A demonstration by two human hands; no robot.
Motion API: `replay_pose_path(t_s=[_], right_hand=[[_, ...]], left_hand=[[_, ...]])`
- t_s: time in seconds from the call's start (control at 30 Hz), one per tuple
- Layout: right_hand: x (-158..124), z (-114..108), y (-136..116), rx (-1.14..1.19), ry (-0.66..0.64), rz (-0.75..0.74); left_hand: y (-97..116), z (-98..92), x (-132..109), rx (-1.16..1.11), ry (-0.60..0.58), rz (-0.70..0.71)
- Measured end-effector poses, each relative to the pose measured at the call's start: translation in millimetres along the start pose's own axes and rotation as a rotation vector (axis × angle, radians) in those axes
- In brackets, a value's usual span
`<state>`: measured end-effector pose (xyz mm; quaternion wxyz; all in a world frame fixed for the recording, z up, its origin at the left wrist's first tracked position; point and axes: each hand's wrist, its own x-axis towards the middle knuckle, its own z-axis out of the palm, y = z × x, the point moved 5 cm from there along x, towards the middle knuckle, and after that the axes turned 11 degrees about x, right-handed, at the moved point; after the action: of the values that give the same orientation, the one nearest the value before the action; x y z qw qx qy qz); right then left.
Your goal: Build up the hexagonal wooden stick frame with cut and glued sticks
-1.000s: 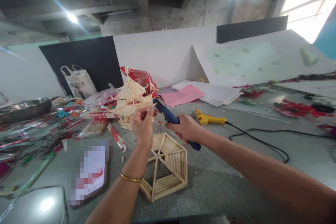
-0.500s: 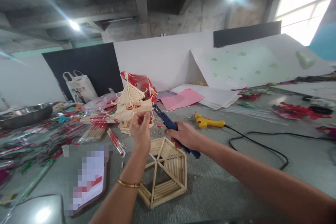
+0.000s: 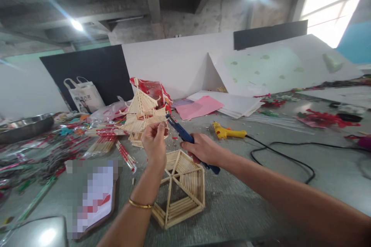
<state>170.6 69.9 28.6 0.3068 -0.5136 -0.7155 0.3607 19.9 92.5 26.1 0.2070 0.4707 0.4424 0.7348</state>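
Observation:
My left hand [image 3: 153, 139] is closed in a pinch, thumb against fingers. A tiny pale bit shows at its fingertips, too small to name. My right hand [image 3: 203, 148] is wrapped round a blue hand cutter [image 3: 183, 132]. The cutter's dark jaw end points up and left, close to the left fingertips. Below both hands a polygonal frame of wooden sticks [image 3: 188, 214] lies flat, with spokes meeting at its middle and some sections filled with sticks. Just behind my left hand stands a tiered stick pagoda [image 3: 142, 104], partly hidden by that hand.
A yellow glue gun [image 3: 228, 132] lies to the right, its black cord [image 3: 285, 158] looping across the table. A phone [image 3: 95, 200] rests at left, near bundles of sticks [image 3: 101, 145]. Pink paper [image 3: 199, 107], a metal bowl [image 3: 27, 126] and a white bag [image 3: 84, 94] are farther back.
The whole view has shifted slightly, so things sit a little farther left and up. Both hands keep nearly the same pose, the cutter still in the right one.

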Motion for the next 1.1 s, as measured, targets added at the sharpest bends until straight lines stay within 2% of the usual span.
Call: replay_pose_path(t_s=[0.33,0.47,0.63,1.1], right_hand=[[-3.4,-5.0,-11.7,-0.107,0.037,0.017],[-2.1,-8.1,-10.1,-0.1,0.044,0.022],[0.0,-6.3,-4.4,-0.042,0.021,-0.013],[0.1,-1.0,1.9,-0.005,-0.022,0.01]], left_hand=[[-3.2,-0.1,1.5,0.047,-0.002,0.023],[-1.9,-0.2,1.0,0.092,-0.004,0.055],[4.0,-5.4,0.7,0.202,0.063,0.118],[2.2,-6.1,1.3,0.299,0.08,0.164]])
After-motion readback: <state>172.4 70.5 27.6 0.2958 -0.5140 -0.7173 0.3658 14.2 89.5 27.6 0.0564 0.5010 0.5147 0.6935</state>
